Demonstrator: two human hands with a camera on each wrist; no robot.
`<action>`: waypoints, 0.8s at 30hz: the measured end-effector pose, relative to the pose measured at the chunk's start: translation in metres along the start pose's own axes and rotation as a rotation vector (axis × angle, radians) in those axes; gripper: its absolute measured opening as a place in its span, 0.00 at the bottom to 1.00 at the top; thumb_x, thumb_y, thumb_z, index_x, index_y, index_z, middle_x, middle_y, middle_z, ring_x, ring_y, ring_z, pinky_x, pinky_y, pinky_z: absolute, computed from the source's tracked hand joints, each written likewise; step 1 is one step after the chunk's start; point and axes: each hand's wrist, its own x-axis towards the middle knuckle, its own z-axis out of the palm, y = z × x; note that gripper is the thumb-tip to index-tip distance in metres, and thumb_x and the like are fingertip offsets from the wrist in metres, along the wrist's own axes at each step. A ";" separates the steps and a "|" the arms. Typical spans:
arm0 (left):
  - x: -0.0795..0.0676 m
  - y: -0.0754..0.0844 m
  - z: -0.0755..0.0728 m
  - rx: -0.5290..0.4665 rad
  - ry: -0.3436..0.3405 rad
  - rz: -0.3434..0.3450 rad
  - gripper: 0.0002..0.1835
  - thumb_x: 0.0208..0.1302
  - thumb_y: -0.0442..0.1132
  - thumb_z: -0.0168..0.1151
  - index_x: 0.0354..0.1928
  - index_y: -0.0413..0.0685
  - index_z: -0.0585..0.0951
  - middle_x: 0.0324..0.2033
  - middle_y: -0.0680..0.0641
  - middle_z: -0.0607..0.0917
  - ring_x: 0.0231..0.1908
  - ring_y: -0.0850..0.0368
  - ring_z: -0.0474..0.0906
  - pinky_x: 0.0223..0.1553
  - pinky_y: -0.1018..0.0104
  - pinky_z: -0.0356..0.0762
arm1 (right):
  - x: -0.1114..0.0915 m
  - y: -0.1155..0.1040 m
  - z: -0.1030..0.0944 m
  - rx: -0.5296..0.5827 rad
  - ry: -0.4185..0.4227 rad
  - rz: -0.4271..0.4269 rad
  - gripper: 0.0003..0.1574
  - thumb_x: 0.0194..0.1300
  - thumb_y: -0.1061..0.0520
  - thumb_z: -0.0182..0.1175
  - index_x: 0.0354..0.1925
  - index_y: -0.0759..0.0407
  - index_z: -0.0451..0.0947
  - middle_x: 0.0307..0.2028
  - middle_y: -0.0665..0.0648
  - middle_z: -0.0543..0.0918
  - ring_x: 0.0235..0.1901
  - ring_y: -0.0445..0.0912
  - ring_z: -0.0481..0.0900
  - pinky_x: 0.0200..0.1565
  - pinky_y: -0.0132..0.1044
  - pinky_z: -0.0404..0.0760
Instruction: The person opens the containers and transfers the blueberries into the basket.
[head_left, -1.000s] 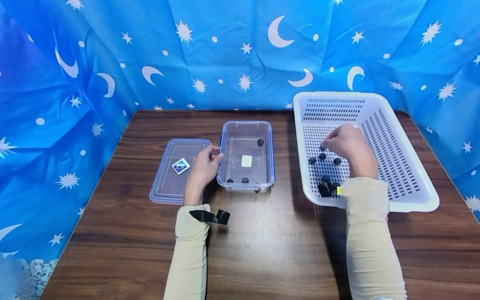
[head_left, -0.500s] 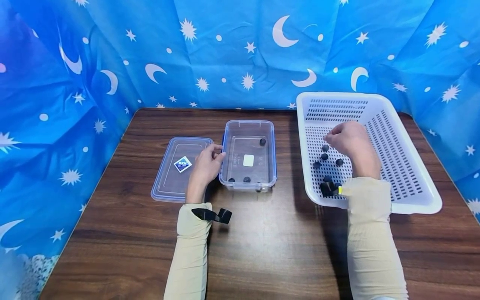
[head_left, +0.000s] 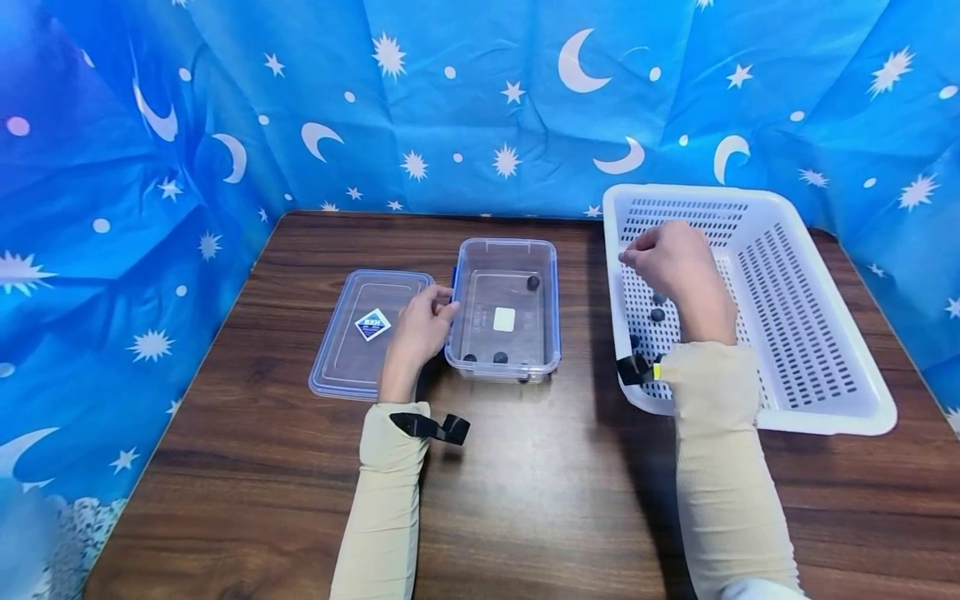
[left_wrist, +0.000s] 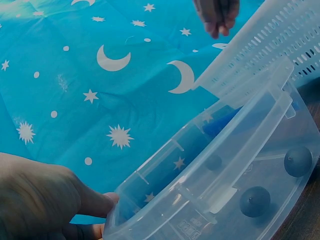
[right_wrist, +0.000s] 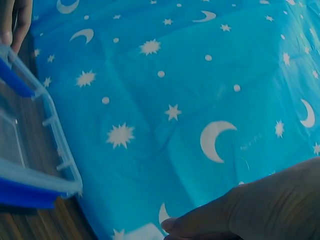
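In the head view my left hand (head_left: 422, 329) is at the left side of a clear plastic food box (head_left: 504, 308) with a blue-trimmed rim, its fingertips touching the box there. Several small dark balls (left_wrist: 255, 201) lie inside the box. My right hand (head_left: 678, 262) is over the left wall of a white slotted basket (head_left: 825, 333), thumb and fingertips drawn together. I cannot tell whether a ball is between them. Beneath this hand and forearm, more dark balls (head_left: 657, 315) lie on the basket floor, partly covered by the arm.
The box's clear lid (head_left: 352, 342), with a blue and white label, lies flat left of the box, partly behind my left hand. All stand on a brown wooden table (head_left: 525, 500). A blue curtain (head_left: 465, 108) with moons and stars hangs behind the table's far edge.
My right hand has lifted from the balls in the basket and moved left and back toward the basket's left rim. The left hand stays at the box. The head view has shifted slightly.
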 end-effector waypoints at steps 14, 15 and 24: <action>-0.001 0.000 0.000 -0.005 -0.001 -0.005 0.18 0.72 0.44 0.51 0.59 0.47 0.75 0.36 0.47 0.77 0.35 0.52 0.74 0.37 0.61 0.71 | 0.007 -0.030 0.016 -0.022 0.001 -0.097 0.15 0.68 0.53 0.55 0.45 0.62 0.82 0.44 0.63 0.79 0.44 0.56 0.70 0.44 0.49 0.72; -0.001 0.000 0.000 -0.008 -0.003 -0.008 0.18 0.72 0.44 0.51 0.59 0.48 0.75 0.36 0.47 0.77 0.35 0.52 0.73 0.36 0.61 0.71 | 0.008 -0.031 0.018 -0.030 0.004 -0.110 0.15 0.68 0.53 0.55 0.44 0.62 0.82 0.43 0.63 0.79 0.44 0.55 0.70 0.44 0.48 0.72; -0.003 -0.001 -0.002 -0.015 0.009 -0.007 0.17 0.71 0.42 0.52 0.58 0.47 0.76 0.33 0.47 0.78 0.34 0.52 0.74 0.36 0.62 0.71 | 0.014 -0.048 0.036 -0.056 -0.001 -0.184 0.15 0.66 0.57 0.56 0.42 0.65 0.82 0.42 0.64 0.82 0.41 0.55 0.73 0.42 0.47 0.73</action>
